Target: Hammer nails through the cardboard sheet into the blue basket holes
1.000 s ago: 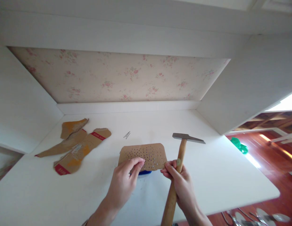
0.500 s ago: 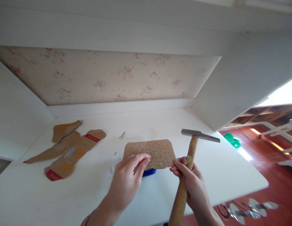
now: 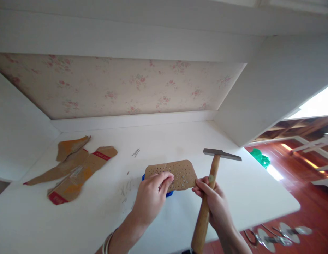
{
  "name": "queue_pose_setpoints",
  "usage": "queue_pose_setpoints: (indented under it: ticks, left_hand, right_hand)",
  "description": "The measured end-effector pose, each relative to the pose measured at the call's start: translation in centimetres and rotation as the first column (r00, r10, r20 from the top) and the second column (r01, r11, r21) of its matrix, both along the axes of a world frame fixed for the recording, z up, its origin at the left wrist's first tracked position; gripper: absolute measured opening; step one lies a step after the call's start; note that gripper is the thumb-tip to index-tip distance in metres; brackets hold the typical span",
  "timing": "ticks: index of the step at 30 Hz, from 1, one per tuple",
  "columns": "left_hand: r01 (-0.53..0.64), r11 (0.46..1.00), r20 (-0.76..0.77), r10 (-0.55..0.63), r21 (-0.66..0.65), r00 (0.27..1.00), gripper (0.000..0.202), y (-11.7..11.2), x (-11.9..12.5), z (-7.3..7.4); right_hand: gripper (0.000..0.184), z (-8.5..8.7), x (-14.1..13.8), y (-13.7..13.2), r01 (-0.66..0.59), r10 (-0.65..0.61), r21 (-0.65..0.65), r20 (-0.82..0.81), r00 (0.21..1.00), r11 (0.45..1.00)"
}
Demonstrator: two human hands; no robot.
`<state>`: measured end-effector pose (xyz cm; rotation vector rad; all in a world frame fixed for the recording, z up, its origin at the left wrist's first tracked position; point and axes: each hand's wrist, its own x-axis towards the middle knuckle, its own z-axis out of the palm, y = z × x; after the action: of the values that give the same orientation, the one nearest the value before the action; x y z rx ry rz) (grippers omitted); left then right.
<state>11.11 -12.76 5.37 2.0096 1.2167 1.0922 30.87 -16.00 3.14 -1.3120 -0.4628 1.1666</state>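
A rounded piece of cardboard [image 3: 183,171] dotted with many small holes lies over a blue object [image 3: 169,193], which shows only at its edges. Several pale round dots stand on the cardboard's right part. Over its middle, my left hand [image 3: 153,197] has thumb and forefinger pinched together; whatever is between the fingertips is too small to make out. My right hand [image 3: 215,199] is closed round the wooden handle of a hammer [image 3: 203,218], its metal head pointing away from me. The thumb and forefinger of that hand also grip the cardboard's right corner.
Torn cardboard pieces [image 3: 76,173] lie on the left of the white table [image 3: 158,137]. Several loose nails [image 3: 136,152] rest behind the perforated cardboard, with faint scraps left of my left hand. A green bag [image 3: 260,157] and lamp-like fittings [image 3: 275,240] are on the floor at right.
My left hand has moved a little to the right over the cardboard. The cardboard's left end has shifted right, and more of the blue object shows. The hammer head has tilted slightly.
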Motion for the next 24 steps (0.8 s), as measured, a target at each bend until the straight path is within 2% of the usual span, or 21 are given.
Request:
queue_pose_setpoints:
  ticks: [4, 8, 24]
  left_hand:
    - [0.007, 0.999, -0.017, -0.007, -0.032, 1.0, 0.012, 0.4, -0.1, -1.2]
    - [-0.001, 1.0, -0.042, -0.001, -0.026, 0.999, 0.012, 0.5, -0.1, -1.9]
    - [-0.006, 0.993, -0.114, 0.019, 0.118, 0.993, 0.012, 0.3, 0.0, -2.5]
  right_hand:
    - [0.034, -1.8, -0.3, 0.3, -0.011, 0.01, -0.027, -0.027, 1.0, 1.0]
    - [0.033, -2.8, -0.4, 0.2, -0.017, 0.014, -0.049, -0.048, 0.999, 0.999]
    - [0.032, -2.9, -0.4, 0.3, -0.03, 0.028, -0.056, -0.045, 0.999, 0.998]
